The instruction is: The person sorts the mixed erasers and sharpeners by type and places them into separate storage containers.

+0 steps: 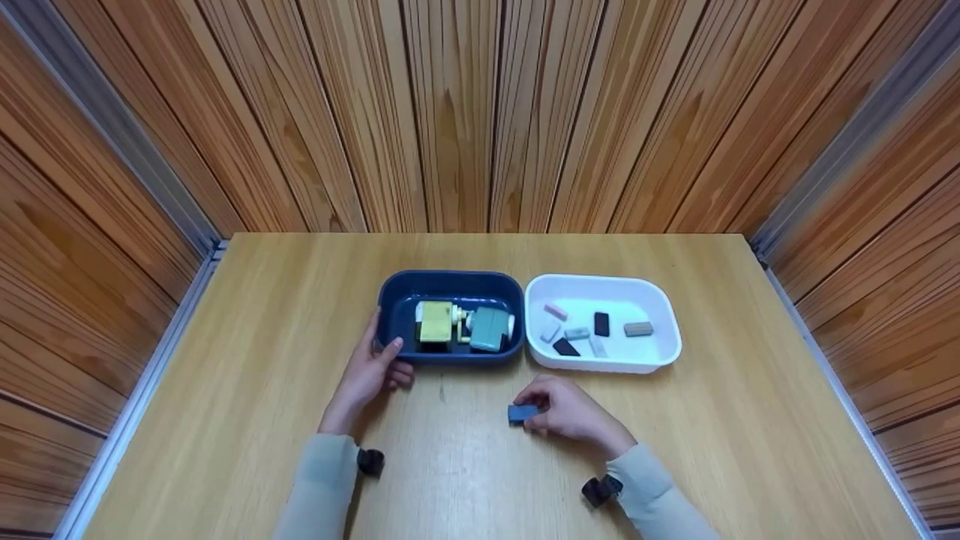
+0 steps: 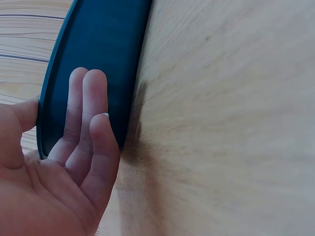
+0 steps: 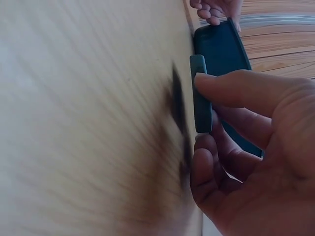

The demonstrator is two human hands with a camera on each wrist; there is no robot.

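Observation:
My right hand pinches a small blue rectangular block, shaped like an eraser, between thumb and fingers. In the right wrist view the block stands on edge close over the table, its shadow beside it. At the front left corner of a dark blue tray, my left hand holds the rim, thumb on top and index finger along the outer left side. The left wrist view shows its other fingers fairly straight by the tray's outer wall. Inside the tray lie a boxy yellow thing and a teal one, with cream crank-like parts.
A white tray stands right beside the dark blue one. It contains several small flat blocks, among them a pink one, a black one and a grey one. Wood-panelled walls enclose the wooden table.

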